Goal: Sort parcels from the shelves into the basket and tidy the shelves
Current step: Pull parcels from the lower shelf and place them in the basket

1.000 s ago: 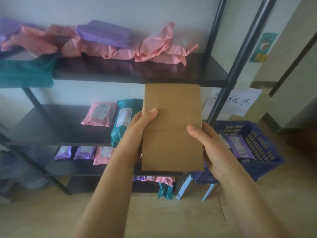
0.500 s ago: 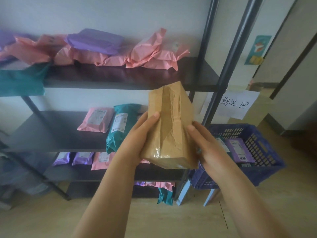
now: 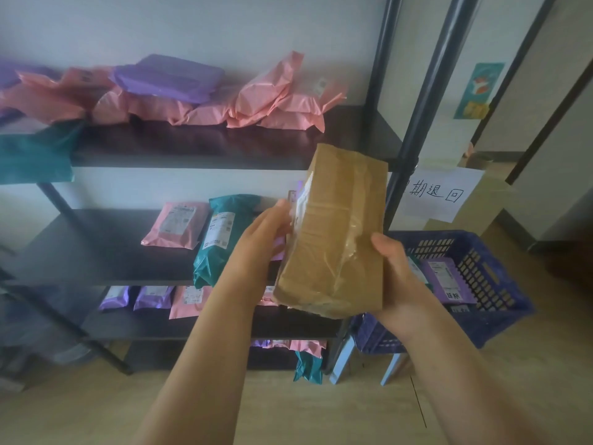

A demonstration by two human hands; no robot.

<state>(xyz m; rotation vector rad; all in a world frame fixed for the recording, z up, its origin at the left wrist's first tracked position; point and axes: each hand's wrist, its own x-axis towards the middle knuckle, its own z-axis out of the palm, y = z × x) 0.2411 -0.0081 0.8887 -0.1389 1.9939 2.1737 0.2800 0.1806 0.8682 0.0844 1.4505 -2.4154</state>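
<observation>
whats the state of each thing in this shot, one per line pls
brown parcel, tilted, held in both hands
left hand, grips its left edge
right hand, grips its lower right edge
blue basket, holds a purple mailer, label up
teal parcel, propped up on the middle shelf
pink parcel, flat on the middle shelf, label up
purple parcel, lying atop the pink pile, top shelf

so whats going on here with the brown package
A person stands at the shelves holding a tilted brown parcel in both hands: the left hand grips its left edge, the right hand its lower right corner. The blue basket on the right already holds a purple parcel. Pink parcels lie on the top shelf and a teal parcel on the middle one.
</observation>
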